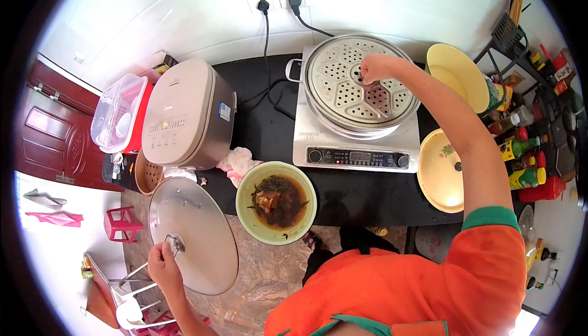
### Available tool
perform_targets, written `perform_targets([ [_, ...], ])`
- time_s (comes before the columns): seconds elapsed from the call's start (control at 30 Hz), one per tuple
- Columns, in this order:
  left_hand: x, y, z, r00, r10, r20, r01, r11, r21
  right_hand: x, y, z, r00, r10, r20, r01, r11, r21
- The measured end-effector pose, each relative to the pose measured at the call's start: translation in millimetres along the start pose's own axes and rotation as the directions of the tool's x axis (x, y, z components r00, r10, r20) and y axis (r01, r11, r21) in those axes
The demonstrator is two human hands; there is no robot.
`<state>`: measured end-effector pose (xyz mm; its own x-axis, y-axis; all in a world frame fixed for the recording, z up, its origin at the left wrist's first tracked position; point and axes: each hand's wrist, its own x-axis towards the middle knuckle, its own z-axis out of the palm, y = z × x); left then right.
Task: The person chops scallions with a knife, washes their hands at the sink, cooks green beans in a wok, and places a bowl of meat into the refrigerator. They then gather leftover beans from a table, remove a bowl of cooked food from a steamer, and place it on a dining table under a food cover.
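My left hand (164,267) grips the metal knob of a large glass pot lid (199,238), held tilted off the counter's front edge. Over the cooker, my right hand (376,68) is closed at the middle of a round perforated steamer rack (343,94), its fingertips at the centre hole. The rack sits in the top of a steel pot (367,133). That pot stands on a silver induction cooker (306,137) with a lit control panel. Between the lid and the cooker, a pale green bowl (245,216) contains dark leafy food and meat in brown liquid.
A rice cooker (177,112) stands at the left, beside a red and clear plastic container (116,115). A crumpled cloth (237,163) lies near the bowl. At the right are a yellow basin (456,76), a cream lid (438,177) and several bottles (527,178). Power cords (267,60) run behind the cooker.
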<state>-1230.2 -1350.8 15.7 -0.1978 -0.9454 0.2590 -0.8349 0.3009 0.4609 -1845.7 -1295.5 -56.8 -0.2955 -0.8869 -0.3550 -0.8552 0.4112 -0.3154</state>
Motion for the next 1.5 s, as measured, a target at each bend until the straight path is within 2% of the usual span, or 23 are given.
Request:
perform_targets([
  [0.1,1.0,2.4,2.2,1.0,-0.008,0.014,0.008,1.0,-0.003,-12.0,-10.3,-10.1,0.995,0.099,0.031,-0.101,0.991,0.087],
  [0.2,2.3,5.2,3.5,0.999,-0.015,0.031,0.014,1.0,0.012,-12.6,-12.5,-21.6,0.989,0.122,0.081,-0.133,0.98,0.147],
  [0.3,3.1,7.8,6.8,1.0,0.013,0.028,-0.013,1.0,0.009,-28.2,-21.7,-48.0,0.988,0.145,0.062,-0.152,0.979,0.134],
  [0.33,3.6,12.6,7.2,0.999,0.022,0.033,-0.022,1.0,0.014,-21.1,-4.5,-56.1,0.985,0.118,0.129,-0.135,0.982,0.13],
  [0.4,5.1,21.7,7.7,0.998,0.04,0.055,-0.041,0.999,0.021,-43.5,-5.5,-79.0,0.986,0.139,0.09,-0.152,0.973,0.171],
  [0.43,7.4,26.8,8.3,0.996,0.051,0.069,-0.052,0.998,0.021,-57.0,-4.3,-88.8,0.986,0.159,0.054,-0.165,0.978,0.128],
  [0.47,10.4,31.1,10.0,0.995,0.063,0.083,-0.065,0.998,0.02,-67.8,8.2,-99.8,0.99,0.119,0.075,-0.128,0.983,0.134],
  [0.5,13.9,33.9,13.3,0.992,0.083,0.097,-0.083,0.997,-0.001,-87.4,9.0,-106.0,0.989,0.146,0.0,-0.144,0.977,0.161],
  [0.6,29.4,52.1,25.6,0.978,0.152,0.141,-0.146,0.988,-0.05,-144.1,24.8,-114.1,0.975,0.214,-0.061,-0.195,0.954,0.226],
  [0.67,42.1,72.5,37.9,0.953,0.246,0.176,-0.241,0.969,-0.048,-183.2,37.6,-106.7,0.961,0.263,-0.085,-0.233,0.936,0.265],
  [0.73,58.4,95.5,54.1,0.91,0.367,0.196,-0.36,0.93,-0.072,-222.1,43.9,-97.9,0.96,0.276,-0.034,-0.251,0.913,0.323],
  [0.83,81.7,144.1,81.4,0.833,0.489,0.26,-0.487,0.87,-0.075,-275.8,50.0,-70.2,0.902,0.431,0.01,-0.384,0.792,0.474],
  [0.9,93.4,180.3,105.8,0.749,0.63,0.206,-0.599,0.776,-0.196,-307.6,55.8,-47.9,0.862,0.502,0.065,-0.448,0.696,0.56],
  [1.0,110.8,235.8,143.1,0.654,0.726,0.215,-0.682,0.688,-0.25,-344.4,64.3,-9.2,0.833,0.539,0.125,-0.481,0.595,0.644],
  [1.1,124.1,286.1,187.0,0.558,0.808,0.19,-0.752,0.589,-0.296,-367.3,70.7,28.7,0.798,0.59,0.125,-0.519,0.566,0.64],
  [1.27,127.5,351.5,255.0,0.442,0.856,0.268,-0.819,0.507,-0.269,-386.7,84.3,82.7,0.78,0.61,0.14,-0.528,0.521,0.671],
  [1.37,122.9,375.7,286.9,0.446,0.831,0.333,-0.833,0.521,-0.184,-389.4,89.4,102.2,0.782,0.606,0.143,-0.515,0.501,0.695],
  [1.5,119.0,392.8,312.7,0.432,0.823,0.37,-0.837,0.519,-0.176,-388.9,99.7,123.5,0.799,0.587,0.13,-0.487,0.505,0.713],
])
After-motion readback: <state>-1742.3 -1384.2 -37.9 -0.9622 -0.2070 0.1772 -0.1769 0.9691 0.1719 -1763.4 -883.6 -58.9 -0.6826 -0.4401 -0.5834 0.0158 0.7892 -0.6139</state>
